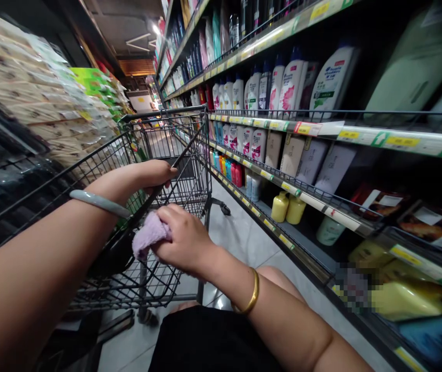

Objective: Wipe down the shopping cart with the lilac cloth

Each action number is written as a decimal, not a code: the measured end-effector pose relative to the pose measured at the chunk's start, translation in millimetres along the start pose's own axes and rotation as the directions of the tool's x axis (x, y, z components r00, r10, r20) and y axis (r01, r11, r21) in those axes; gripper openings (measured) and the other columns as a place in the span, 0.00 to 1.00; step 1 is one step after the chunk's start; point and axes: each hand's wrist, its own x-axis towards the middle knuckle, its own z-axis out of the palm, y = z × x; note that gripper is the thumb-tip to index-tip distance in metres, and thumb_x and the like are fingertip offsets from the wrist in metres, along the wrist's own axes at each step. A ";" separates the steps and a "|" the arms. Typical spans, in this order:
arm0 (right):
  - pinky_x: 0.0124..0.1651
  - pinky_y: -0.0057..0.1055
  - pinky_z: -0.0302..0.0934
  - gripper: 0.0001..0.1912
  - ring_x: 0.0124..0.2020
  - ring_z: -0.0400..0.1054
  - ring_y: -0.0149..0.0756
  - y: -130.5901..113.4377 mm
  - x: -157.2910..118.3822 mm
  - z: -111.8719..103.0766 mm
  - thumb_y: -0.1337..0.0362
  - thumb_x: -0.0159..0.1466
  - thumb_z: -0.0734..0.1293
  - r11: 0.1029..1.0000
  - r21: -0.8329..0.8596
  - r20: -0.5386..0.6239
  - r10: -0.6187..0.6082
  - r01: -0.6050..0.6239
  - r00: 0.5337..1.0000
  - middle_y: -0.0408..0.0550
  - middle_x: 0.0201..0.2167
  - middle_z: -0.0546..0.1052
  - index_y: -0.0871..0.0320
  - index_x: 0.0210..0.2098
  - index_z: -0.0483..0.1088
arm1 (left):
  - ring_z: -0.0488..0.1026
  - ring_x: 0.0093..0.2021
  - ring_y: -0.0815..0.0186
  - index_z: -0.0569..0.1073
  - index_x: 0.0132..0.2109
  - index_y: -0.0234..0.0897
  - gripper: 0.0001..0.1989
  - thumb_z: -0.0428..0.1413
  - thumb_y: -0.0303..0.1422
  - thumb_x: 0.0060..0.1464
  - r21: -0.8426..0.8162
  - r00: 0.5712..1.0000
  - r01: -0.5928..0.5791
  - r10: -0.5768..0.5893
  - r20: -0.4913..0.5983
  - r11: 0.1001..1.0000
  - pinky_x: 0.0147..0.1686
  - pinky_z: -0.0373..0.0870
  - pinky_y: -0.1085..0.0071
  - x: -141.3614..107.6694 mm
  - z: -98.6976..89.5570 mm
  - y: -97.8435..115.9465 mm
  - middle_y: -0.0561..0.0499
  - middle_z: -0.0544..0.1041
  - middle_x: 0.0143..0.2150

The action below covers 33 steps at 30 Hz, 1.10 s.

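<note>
Right hand [184, 235], gold bangle [257, 290] on forearm: clenched on purple cloth [149, 236]. Cloth bunched, protruding from fist toward left, at near end of wire shopping cart [166, 111]. Left hand [153, 173], grey bangle [98, 201] on forearm: curled at cart's upper frame, just beyond cloth; fingers largely hidden, closure round frame cannot be told. Right side: shelves [399, 138] bearing bottles [291, 88]. Left side: stacked packets [30, 95].
</note>
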 end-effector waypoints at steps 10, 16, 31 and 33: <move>0.43 0.34 0.68 0.16 0.48 0.79 0.45 31.0 6.8 8.1 0.57 0.62 0.64 0.968 -0.142 0.366 0.247 -0.208 0.897 0.50 0.49 0.84 0.52 0.47 0.77 | 0.65 0.18 0.64 0.78 0.38 0.28 0.28 0.40 0.42 0.70 0.020 0.997 0.064 -0.064 0.045 0.998 0.25 0.65 0.69 -3.3 -1.2 4.4 0.52 0.65 0.18; 0.35 0.34 0.64 0.03 0.36 0.78 0.44 45.9 5.0 18.0 0.62 0.57 0.71 0.945 -0.183 0.352 0.322 -0.272 0.879 0.50 0.36 0.84 0.54 0.30 0.75 | 0.65 0.18 0.66 0.79 0.40 0.27 0.28 0.41 0.43 0.70 0.027 0.997 0.061 -0.062 0.046 0.998 0.25 0.65 0.70 -5.0 -1.6 4.5 0.52 0.65 0.17; 0.51 0.32 0.65 0.05 0.44 0.69 0.37 51.3 14.3 29.2 0.66 0.60 0.66 0.935 0.283 -0.176 0.268 -0.212 0.947 0.44 0.40 0.74 0.53 0.37 0.69 | 0.67 0.18 0.65 0.81 0.40 0.25 0.29 0.41 0.41 0.70 0.076 0.999 0.023 -0.026 0.044 0.997 0.25 0.66 0.70 -3.1 -2.5 5.3 0.51 0.67 0.17; 0.47 0.32 0.64 0.04 0.40 0.68 0.36 57.0 16.4 31.0 0.67 0.60 0.65 0.884 0.354 -0.133 0.372 -0.306 0.919 0.42 0.36 0.72 0.54 0.35 0.67 | 0.68 0.18 0.64 0.81 0.40 0.25 0.29 0.40 0.41 0.70 0.076 0.998 0.027 -0.030 0.047 0.997 0.25 0.66 0.70 -1.7 -2.4 4.4 0.50 0.68 0.18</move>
